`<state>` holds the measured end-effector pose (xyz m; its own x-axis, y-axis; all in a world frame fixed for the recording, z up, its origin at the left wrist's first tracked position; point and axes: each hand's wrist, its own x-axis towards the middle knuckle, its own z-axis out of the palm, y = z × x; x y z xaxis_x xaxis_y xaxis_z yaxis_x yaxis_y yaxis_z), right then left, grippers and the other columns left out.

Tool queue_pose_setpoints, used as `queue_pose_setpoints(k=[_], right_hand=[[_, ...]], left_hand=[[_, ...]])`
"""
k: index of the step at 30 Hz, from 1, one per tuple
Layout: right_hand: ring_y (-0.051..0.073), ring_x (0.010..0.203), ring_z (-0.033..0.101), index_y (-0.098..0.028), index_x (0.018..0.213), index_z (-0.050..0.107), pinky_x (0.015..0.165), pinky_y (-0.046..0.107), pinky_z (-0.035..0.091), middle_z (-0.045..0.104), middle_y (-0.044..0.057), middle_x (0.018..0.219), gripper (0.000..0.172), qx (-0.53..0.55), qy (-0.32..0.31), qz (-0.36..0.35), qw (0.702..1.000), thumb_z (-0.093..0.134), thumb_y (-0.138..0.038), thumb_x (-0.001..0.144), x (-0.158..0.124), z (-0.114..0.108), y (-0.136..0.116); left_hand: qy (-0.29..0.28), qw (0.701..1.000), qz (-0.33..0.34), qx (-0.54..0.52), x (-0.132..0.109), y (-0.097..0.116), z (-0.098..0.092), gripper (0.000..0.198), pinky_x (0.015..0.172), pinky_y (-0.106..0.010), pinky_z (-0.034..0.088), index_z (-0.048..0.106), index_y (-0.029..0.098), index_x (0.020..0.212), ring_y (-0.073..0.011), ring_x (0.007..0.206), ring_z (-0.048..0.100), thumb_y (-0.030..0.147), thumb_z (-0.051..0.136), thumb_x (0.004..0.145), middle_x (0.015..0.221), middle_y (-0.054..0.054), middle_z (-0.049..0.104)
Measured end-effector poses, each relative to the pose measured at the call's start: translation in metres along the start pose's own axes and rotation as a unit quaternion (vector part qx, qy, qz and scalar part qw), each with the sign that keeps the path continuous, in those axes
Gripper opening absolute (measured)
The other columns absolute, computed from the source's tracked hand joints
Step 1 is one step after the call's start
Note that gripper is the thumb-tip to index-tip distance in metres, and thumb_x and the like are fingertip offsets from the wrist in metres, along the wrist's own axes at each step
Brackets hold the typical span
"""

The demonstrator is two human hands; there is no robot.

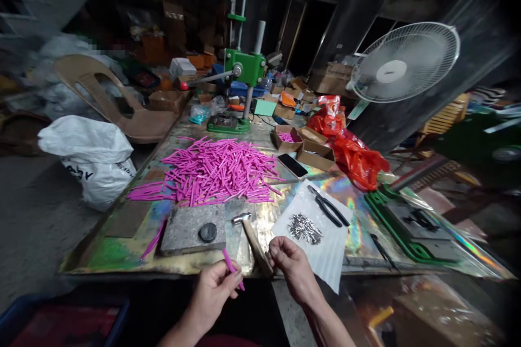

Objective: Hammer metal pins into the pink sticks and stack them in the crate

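Between thumb and fingers, my left hand (pixel 217 288) holds a thin pink stick (pixel 228 261) at the table's front edge. My right hand (pixel 291 267) is closed in a pinch beside the hammer (pixel 253 238); whatever its fingertips hold, if anything, is too small to make out. A stone block (pixel 175 227) with a round dark disc (pixel 207 232) on it lies beyond my left hand. A large heap of pink sticks (pixel 220 168) covers the table behind the block. Small metal pins (pixel 304 229) are piled on a white sheet (pixel 331 260), near black-handled pliers (pixel 328 207).
A green hand press (pixel 246 68) stands at the back, and another green machine base (pixel 411 244) at the right. A phone (pixel 293 165), small cardboard boxes (pixel 315 155), a red plastic bag (pixel 354 160) and a fan (pixel 405 65) are on the right. A white sack (pixel 91 162) stands left of the table.
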<state>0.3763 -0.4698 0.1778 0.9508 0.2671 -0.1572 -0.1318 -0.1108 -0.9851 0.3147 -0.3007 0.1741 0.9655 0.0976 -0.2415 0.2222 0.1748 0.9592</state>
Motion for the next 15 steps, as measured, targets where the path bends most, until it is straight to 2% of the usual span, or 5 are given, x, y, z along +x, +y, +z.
queue_pose_setpoints(k=[3,6,10,15], right_hand=[[0.009,0.049,0.040,-0.018,0.065,0.044,0.051,0.022,0.031,0.048,-0.003,0.056,0.024,0.136,-0.035,0.041,0.989,0.055,-0.038,0.073,-0.009,0.020,-0.007],[0.009,0.049,0.040,-0.017,0.063,0.045,0.052,0.022,0.032,0.046,-0.005,0.053,0.025,0.168,-0.054,0.045,0.983,0.057,-0.037,0.072,-0.016,0.038,-0.008],[0.010,0.049,0.039,-0.018,0.058,0.044,0.051,0.023,0.032,0.041,-0.005,0.051,0.030,0.131,-0.057,0.032,0.989,0.056,-0.042,0.071,-0.023,0.052,-0.007],[0.011,0.053,0.037,-0.018,0.059,0.045,0.051,0.023,0.031,0.041,-0.003,0.055,0.030,-0.011,-0.054,-0.012,0.998,0.052,-0.043,0.074,-0.025,0.052,-0.005]], left_hand=[[-0.017,1.000,0.009,0.007,-0.001,0.001,0.003,0.022,0.043,-0.019,0.041,0.062,0.012,0.064,-0.0095,0.044,0.050,0.034,0.062,0.065,0.050,-0.001,0.058],[-0.043,0.999,0.023,0.011,-0.002,0.004,0.005,0.022,0.044,-0.018,0.040,0.062,0.012,0.066,-0.0100,0.048,0.050,0.033,0.058,0.069,0.055,-0.002,0.059],[-0.036,0.999,0.028,0.027,-0.004,0.007,0.006,0.021,0.040,-0.017,0.035,0.058,0.012,0.062,-0.0076,0.042,0.044,0.031,0.055,0.071,0.050,0.000,0.053],[-0.017,0.998,0.038,0.044,-0.007,0.005,0.001,0.020,0.038,-0.016,0.031,0.054,0.014,0.055,-0.0061,0.040,0.038,0.027,0.056,0.070,0.046,0.004,0.044]])
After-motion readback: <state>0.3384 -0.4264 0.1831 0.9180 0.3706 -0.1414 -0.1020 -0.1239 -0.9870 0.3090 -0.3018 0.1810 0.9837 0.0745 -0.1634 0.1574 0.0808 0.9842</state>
